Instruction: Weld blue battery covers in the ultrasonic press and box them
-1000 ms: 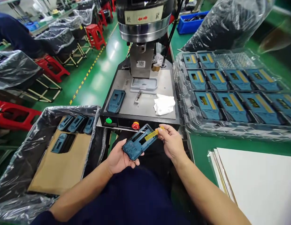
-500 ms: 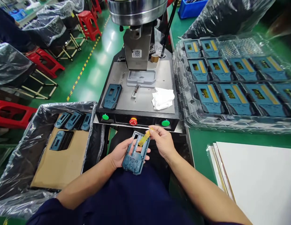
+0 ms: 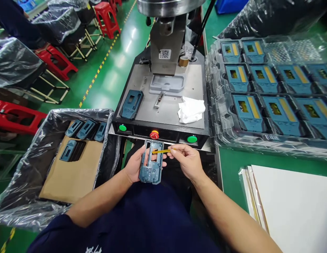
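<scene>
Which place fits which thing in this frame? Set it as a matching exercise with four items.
1 blue frame
2 yellow strip
3 white cloth
4 red button

a on the press plate
b in the left hand
c between two green buttons
d pinched by the right hand

Pairs: 1-b; 2-d; 3-a; 4-c

Factory assembly line. Green epoxy floor (image 3: 113,80) with yellow hazard striping, rows of red stools (image 3: 107,17), a bench press machine (image 3: 166,42) with green start buttons and red e-stop (image 3: 154,134), blister trays (image 3: 271,95) of identical blue plastic housings, lined bin (image 3: 60,158) of finished parts.
</scene>
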`<move>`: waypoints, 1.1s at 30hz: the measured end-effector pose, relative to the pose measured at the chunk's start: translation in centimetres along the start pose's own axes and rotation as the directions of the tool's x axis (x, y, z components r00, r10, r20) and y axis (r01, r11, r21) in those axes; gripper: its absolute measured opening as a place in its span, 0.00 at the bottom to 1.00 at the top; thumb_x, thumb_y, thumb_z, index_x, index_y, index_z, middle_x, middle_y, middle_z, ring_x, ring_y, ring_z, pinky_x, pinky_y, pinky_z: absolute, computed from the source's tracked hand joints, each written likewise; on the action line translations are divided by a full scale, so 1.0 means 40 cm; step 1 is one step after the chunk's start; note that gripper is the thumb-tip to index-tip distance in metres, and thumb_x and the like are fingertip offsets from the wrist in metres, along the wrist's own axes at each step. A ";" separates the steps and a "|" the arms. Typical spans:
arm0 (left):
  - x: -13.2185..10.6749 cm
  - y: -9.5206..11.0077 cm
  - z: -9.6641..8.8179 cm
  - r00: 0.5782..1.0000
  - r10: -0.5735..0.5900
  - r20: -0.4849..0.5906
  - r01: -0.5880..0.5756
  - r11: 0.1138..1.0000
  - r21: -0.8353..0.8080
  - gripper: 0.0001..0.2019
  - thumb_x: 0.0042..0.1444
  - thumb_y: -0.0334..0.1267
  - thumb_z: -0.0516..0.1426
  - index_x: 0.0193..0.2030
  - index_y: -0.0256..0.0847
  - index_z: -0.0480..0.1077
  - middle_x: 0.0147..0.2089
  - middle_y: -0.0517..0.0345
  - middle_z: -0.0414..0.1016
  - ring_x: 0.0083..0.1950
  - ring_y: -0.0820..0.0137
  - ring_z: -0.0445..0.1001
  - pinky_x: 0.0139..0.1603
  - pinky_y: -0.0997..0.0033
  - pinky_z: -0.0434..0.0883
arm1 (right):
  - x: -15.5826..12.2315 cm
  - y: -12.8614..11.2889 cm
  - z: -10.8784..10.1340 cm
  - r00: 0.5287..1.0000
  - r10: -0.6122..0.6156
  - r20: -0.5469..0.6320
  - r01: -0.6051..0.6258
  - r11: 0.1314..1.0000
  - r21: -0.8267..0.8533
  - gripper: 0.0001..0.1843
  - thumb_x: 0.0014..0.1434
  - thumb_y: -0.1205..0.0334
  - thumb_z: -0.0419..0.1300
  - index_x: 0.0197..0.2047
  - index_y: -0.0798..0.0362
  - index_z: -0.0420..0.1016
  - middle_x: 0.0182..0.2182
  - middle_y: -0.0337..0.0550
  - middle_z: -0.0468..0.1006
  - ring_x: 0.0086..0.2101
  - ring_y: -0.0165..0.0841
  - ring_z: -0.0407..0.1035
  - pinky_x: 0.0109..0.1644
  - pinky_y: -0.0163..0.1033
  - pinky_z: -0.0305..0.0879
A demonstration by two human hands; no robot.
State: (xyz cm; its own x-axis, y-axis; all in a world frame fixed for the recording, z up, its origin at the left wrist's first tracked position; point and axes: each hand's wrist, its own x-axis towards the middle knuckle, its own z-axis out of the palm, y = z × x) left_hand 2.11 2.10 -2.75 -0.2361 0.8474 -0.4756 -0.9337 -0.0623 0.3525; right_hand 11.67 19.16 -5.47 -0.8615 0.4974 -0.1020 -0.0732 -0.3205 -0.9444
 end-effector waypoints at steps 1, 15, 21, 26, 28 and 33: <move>0.000 0.005 0.001 1.000 0.018 -0.008 -0.018 1.000 0.002 0.27 0.63 0.53 0.44 0.58 0.33 0.66 0.53 0.37 0.74 0.47 0.53 0.77 0.45 0.57 0.73 | -0.001 0.003 -0.003 0.999 -0.028 0.031 0.028 1.000 0.008 0.09 0.50 0.59 0.69 0.35 0.52 0.78 0.36 0.43 0.80 0.30 0.31 0.74 0.36 0.41 0.74; -0.002 0.017 -0.004 0.996 0.084 -0.035 -0.084 0.996 0.016 0.28 0.63 0.53 0.43 0.57 0.33 0.66 0.52 0.37 0.74 0.47 0.52 0.77 0.42 0.59 0.74 | 0.000 0.011 -0.004 0.967 -0.222 0.122 0.248 0.932 -0.264 0.03 0.54 0.62 0.66 0.34 0.49 0.77 0.40 0.45 0.79 0.39 0.34 0.74 0.38 0.39 0.74; -0.001 0.015 -0.011 0.996 0.083 -0.025 -0.084 0.997 -0.001 0.27 0.63 0.53 0.45 0.58 0.33 0.66 0.53 0.37 0.74 0.46 0.53 0.77 0.42 0.58 0.74 | -0.001 0.014 -0.004 0.961 -0.245 0.128 0.275 0.895 -0.352 0.03 0.55 0.62 0.64 0.35 0.49 0.79 0.40 0.44 0.80 0.40 0.35 0.75 0.41 0.40 0.74; 0.000 0.009 -0.009 0.997 0.050 -0.058 -0.050 0.999 -0.005 0.28 0.63 0.54 0.43 0.56 0.33 0.68 0.49 0.38 0.76 0.43 0.55 0.78 0.38 0.61 0.74 | -0.001 0.008 -0.002 0.942 -0.306 0.139 0.336 0.851 -0.405 0.04 0.57 0.66 0.62 0.34 0.49 0.78 0.38 0.43 0.80 0.39 0.34 0.75 0.42 0.41 0.74; 0.002 0.006 -0.006 0.997 0.044 -0.063 -0.044 0.999 -0.005 0.30 0.63 0.56 0.42 0.55 0.33 0.68 0.50 0.38 0.75 0.43 0.56 0.78 0.39 0.61 0.73 | -0.007 -0.002 0.004 0.917 -0.379 0.123 0.392 0.805 -0.445 0.05 0.57 0.67 0.62 0.37 0.49 0.78 0.39 0.43 0.80 0.39 0.34 0.75 0.41 0.41 0.75; 0.014 -0.015 0.005 0.999 0.032 -0.037 -0.034 0.998 -0.050 0.31 0.62 0.59 0.41 0.52 0.35 0.70 0.43 0.43 0.77 0.38 0.59 0.78 0.39 0.62 0.72 | -0.048 -0.032 0.028 0.731 -0.619 0.287 0.644 0.486 -0.591 0.18 0.55 0.74 0.61 0.47 0.45 0.76 0.41 0.44 0.80 0.42 0.38 0.75 0.46 0.47 0.74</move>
State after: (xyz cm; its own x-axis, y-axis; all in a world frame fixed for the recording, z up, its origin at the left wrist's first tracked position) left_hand 2.59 2.71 -3.04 -0.2760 0.8246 -0.4939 -0.9375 -0.1175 0.3276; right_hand 12.87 17.71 -3.72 -0.7289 0.3303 0.5997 -0.2933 0.6409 -0.7094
